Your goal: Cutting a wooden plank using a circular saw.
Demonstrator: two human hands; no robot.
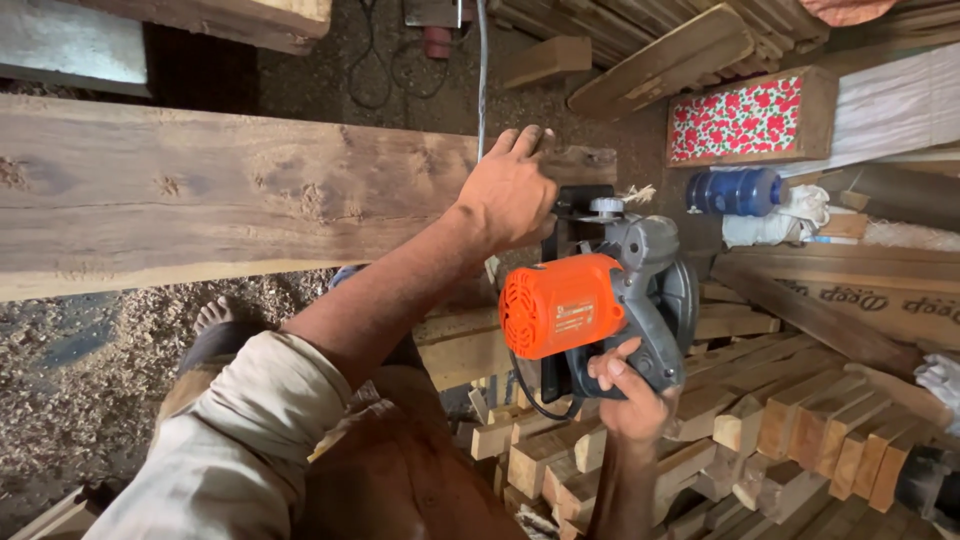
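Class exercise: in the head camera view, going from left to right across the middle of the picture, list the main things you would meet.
Long wooden plank → left hand pressing on the plank's end → orange-and-grey circular saw, gripped by the right hand → blue plastic bottle → white cloth.

Left hand (512, 190) flat, fingers spread; right hand (630, 395) in closed grip.
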